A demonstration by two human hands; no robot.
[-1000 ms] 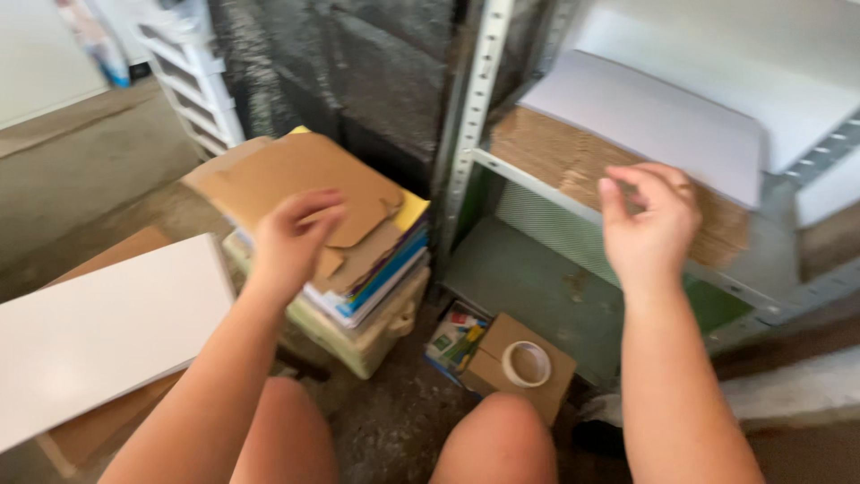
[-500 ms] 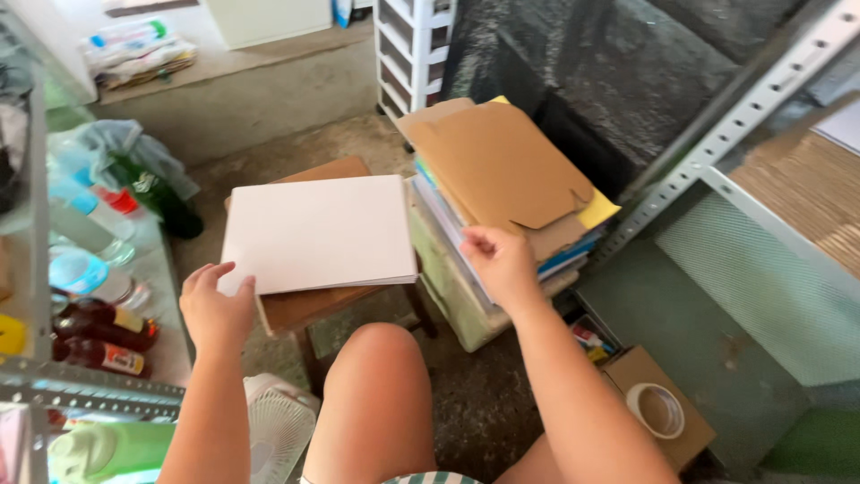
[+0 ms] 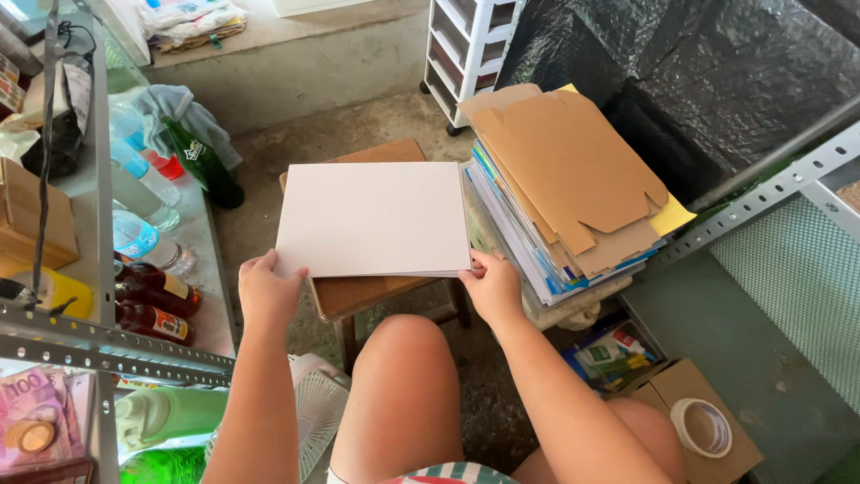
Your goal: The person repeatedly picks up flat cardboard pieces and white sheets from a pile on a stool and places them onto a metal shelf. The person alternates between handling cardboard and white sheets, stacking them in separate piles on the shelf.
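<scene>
Both hands on the white board (image 3: 374, 218), which lies flat on the wooden stool (image 3: 358, 291), just left of the paper stack (image 3: 564, 193). Left hand (image 3: 269, 291) pinches the near-left corner, fingers closed over the edge, thumb on top. Right hand (image 3: 491, 285) closes on the near-right corner the same way. Board looks thin, stiff and light (probably a few sheets, edge shows layers), smooth face so likely a bit slippery. It would probably flex or sag if held at one corner, so the two near corners or the opposite side edges look like the best grip. Bottles (image 3: 148, 300) sit on the shelf to the left, tape roll (image 3: 701, 427) on a box lower right
</scene>
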